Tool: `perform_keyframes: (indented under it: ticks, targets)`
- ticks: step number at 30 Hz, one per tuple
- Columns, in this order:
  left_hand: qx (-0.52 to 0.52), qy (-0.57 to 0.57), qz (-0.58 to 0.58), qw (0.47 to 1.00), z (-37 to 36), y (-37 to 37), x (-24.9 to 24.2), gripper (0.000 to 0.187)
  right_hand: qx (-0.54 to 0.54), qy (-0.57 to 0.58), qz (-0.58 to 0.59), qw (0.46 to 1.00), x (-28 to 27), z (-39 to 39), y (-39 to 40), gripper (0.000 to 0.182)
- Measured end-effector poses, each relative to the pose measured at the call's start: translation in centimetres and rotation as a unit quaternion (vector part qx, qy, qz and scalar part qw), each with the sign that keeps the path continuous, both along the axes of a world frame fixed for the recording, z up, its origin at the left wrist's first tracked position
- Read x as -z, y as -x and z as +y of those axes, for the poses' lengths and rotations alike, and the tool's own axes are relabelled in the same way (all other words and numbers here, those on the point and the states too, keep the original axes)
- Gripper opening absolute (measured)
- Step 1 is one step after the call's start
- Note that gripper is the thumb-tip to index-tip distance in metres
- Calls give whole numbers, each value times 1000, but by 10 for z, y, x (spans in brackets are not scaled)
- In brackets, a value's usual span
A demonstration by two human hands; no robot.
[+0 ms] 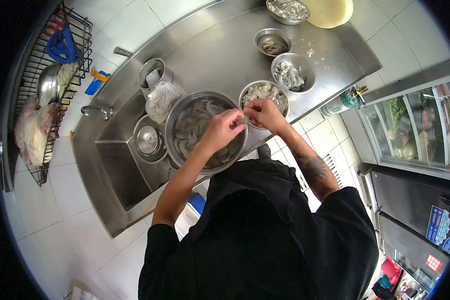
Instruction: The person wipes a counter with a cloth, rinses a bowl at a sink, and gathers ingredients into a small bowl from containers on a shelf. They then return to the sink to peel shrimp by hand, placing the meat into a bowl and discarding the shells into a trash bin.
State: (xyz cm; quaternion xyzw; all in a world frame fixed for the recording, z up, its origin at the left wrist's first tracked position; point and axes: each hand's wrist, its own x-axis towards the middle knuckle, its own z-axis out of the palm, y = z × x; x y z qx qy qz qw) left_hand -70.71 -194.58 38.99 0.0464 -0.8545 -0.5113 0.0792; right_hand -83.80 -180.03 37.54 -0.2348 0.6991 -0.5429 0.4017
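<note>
My left hand point(224, 131) and my right hand point(265, 115) meet at their fingertips, both closed on one small grey shrimp point(243, 121). Most of the shrimp is hidden by the fingers. Under my left hand is a large metal bowl point(171, 142) of whole grey shrimp point(192, 127) in liquid. Just beyond my right hand a smaller metal bowl point(241, 95) holds a pale heap that looks like shrimp shells point(266, 92). Farther right, another metal bowl point(312, 75) contains pale, glossy shrimp point(290, 76).
A bowl of dark liquid point(257, 40) and another filled bowl point(285, 20) stand farther back. The sink basin point(122, 172), a pot point(136, 135), a plastic bag point(161, 102) and a tap point(97, 111) are at left. A wire rack point(82, 30) hangs on the wall; a glass-door fridge point(410, 125) stands right.
</note>
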Motion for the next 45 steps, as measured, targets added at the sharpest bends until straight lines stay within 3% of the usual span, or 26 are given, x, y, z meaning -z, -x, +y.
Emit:
perform_keyframes:
  ticks: [2,6,10,15,17,19,23,28,30,35,37,41,45]
  targets:
    - [22,123,110,986,7,4,1,19,3,14,69,998,-1,0,-2,15]
    - [48,124,73,988,9,15,7,17,18,-26,220,975,-4,3,-2,13]
    - [70,126,45,989,10,14,5,18,-14,-8,185,983,-3,10,1,13]
    - [128,300,20,945,6,12,1,23,-21,-23,143,989,-2,13,3,12]
    - [130,264,38,955,4,14,-1,21,-35,-41,127,990,-12,16,5,13]
    - [135,228,55,963,4,16,-1,19,-77,61,-35,995,-19,18,8,11]
    - [117,188,81,972,4,14,6,16,-93,62,-110,988,-15,23,16,16]
    - [102,130,96,982,8,18,8,17,-110,60,-34,992,-13,30,15,11]
    - [115,111,99,982,9,24,11,18,-96,51,48,993,-6,30,19,9]
    - [145,138,108,974,9,41,8,18,-32,38,-51,997,-9,35,31,10]
    - [180,201,75,960,12,42,7,18,-6,16,-50,999,-10,39,39,11]
    - [163,166,47,971,17,42,7,20,16,15,-81,996,-4,56,62,11]
    - [131,131,131,974,38,53,-9,19,-18,21,-80,996,-10,62,59,12]
